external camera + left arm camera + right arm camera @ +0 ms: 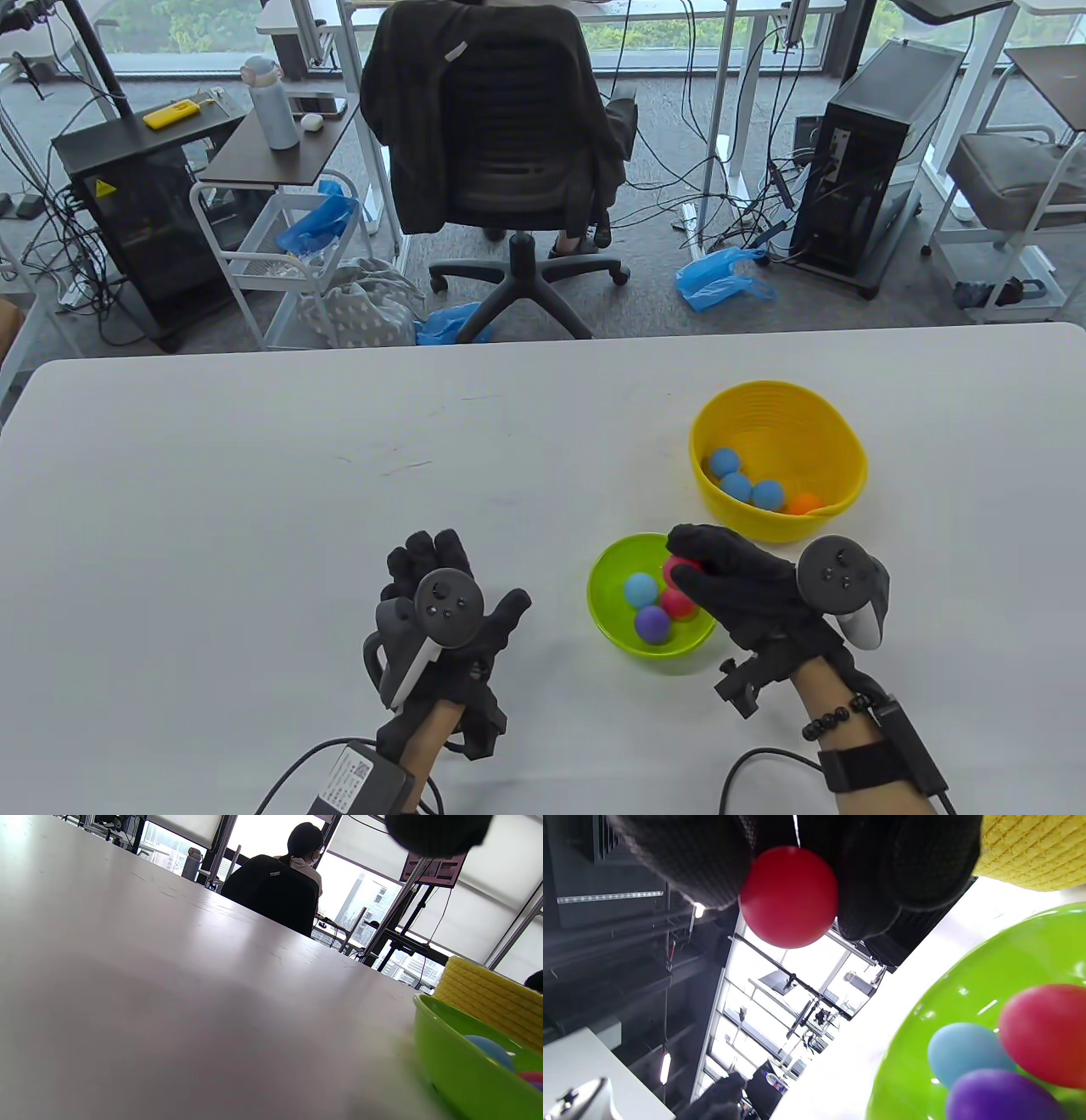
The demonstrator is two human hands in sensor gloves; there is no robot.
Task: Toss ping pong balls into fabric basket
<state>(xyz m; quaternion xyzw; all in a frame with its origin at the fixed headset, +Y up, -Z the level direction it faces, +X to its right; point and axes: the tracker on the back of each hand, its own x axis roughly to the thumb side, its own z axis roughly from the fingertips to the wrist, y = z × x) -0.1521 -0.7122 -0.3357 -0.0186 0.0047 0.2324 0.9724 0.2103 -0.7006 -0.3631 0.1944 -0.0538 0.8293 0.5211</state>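
A yellow fabric basket (836, 441) stands on the white table at the right and holds three blue balls and an orange ball (803, 503). Just in front of it a green bowl (607, 615) holds a blue ball (640, 589), a purple ball (652, 623) and a red ball (679, 604). My right hand (697, 562) pinches another red ball (789, 897) above the green bowl (967, 993). My left hand (441, 586) rests flat on the table left of the bowl, fingers spread, holding nothing. The left wrist view shows the bowl (458, 1065) and basket (488, 993).
The table's far edge (543, 344) runs across the middle of the table view. Beyond it stand an office chair (501, 144), a small cart, computer towers and cables on the floor. A cable and box (356, 777) lie by my left wrist.
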